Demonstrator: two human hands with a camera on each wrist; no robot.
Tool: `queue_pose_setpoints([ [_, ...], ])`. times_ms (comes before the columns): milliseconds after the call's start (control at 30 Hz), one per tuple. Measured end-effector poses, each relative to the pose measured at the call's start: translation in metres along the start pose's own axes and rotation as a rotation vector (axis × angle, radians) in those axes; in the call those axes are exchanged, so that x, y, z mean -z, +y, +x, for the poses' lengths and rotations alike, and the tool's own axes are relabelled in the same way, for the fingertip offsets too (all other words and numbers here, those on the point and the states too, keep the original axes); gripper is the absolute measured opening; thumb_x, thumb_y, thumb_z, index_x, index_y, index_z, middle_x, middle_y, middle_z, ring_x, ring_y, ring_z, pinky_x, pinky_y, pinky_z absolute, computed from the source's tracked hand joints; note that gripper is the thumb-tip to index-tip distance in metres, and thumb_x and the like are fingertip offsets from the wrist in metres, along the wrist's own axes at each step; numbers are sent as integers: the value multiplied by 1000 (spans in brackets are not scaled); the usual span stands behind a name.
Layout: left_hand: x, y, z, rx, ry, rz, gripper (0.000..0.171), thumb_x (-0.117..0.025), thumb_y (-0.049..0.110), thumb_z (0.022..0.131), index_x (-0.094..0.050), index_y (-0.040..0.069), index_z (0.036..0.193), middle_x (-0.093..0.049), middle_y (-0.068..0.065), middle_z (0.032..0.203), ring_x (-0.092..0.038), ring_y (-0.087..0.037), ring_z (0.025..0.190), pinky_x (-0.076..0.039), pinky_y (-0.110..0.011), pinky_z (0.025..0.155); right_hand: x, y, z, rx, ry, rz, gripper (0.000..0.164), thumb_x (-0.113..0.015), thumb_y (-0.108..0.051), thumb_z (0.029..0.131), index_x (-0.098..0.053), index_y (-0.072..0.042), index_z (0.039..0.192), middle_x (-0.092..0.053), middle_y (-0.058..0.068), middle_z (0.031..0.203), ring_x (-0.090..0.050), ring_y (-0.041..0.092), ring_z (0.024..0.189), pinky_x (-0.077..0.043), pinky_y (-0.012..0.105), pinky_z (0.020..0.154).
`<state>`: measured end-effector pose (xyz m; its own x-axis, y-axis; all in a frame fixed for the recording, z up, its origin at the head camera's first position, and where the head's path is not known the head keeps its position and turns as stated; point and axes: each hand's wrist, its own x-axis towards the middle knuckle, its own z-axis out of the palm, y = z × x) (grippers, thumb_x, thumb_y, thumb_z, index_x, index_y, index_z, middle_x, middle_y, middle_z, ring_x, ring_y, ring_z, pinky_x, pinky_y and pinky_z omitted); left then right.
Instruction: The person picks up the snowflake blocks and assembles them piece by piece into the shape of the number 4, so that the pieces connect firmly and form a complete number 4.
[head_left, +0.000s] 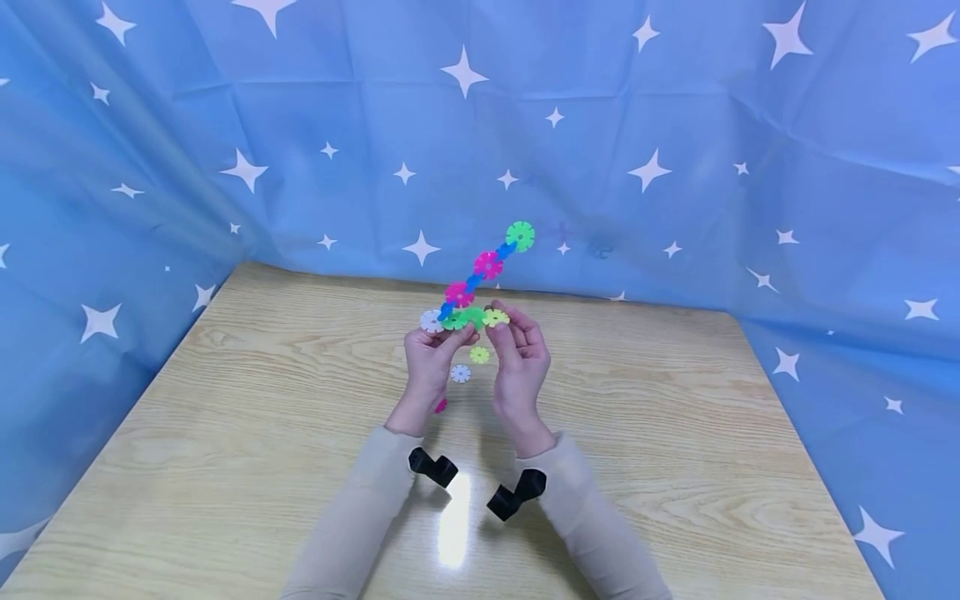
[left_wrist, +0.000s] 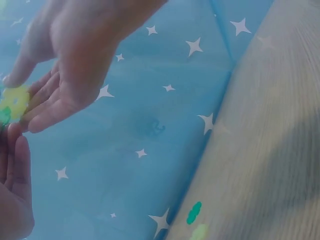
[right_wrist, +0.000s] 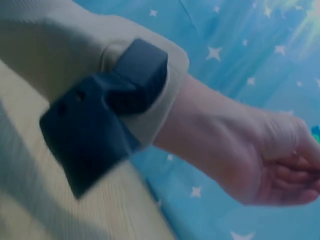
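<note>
Beige sleeves (head_left: 592, 517), lower centre of the head view, with the left hand (head_left: 433, 362) and right hand (head_left: 522, 358) pinching a chain of notched discs (head_left: 488, 266) at mid-frame

Both hands are raised side by side, the left gripping the chain between thumb and fingers and partly covering its green discs (head_left: 473, 317), the right pinching a yellow disc (head_left: 496, 317) whose join with them is hard to make out; blue discs (head_left: 506, 249) appear nearly edge-on; below the grip show a second yellow disc (head_left: 479, 355), a white disc (head_left: 461, 373) and a pink disc (head_left: 441, 406), the last largely hidden by the left wrist; in the right wrist view the fingertips are cut off at the right edge
</note>
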<state>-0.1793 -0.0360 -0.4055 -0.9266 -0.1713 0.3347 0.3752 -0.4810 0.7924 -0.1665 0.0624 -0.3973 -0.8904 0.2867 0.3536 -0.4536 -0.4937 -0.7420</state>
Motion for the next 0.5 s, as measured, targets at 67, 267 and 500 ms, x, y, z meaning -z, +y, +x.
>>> queue_pose_setpoints([
  [67, -1, 2, 0, -11, 6, -2, 32, -62, -13, 81, -72, 18, 80, -70, 3, 73, -67, -9, 62, -57, -25, 68, -4, -2, -1, 15, 20, -8, 17, -59, 3, 89, -64, -2, 104, -69, 9, 105, -65, 16, 95, -53, 31, 87],
  [267, -1, 5, 1, -34, 6, 16, 32, -62, -14, 80, -71, 17, 81, -70, 3, 72, -67, -9, 61, -57, -25, 67, -6, -10, 2, 15, 10, -88, 15, -63, 2, 87, -65, 2, 102, -70, 8, 99, -66, 14, 90, -55, 29, 83],
  [500, -4, 6, -1, -22, 28, 10, 30, -63, -12, 81, -71, 17, 79, -70, 3, 70, -67, -10, 60, -57, -27, 71, -4, -10, 3, -36, 12, -1, 16, -60, 5, 87, -59, 1, 103, -68, 10, 102, -65, 18, 95, -53, 33, 88],
])
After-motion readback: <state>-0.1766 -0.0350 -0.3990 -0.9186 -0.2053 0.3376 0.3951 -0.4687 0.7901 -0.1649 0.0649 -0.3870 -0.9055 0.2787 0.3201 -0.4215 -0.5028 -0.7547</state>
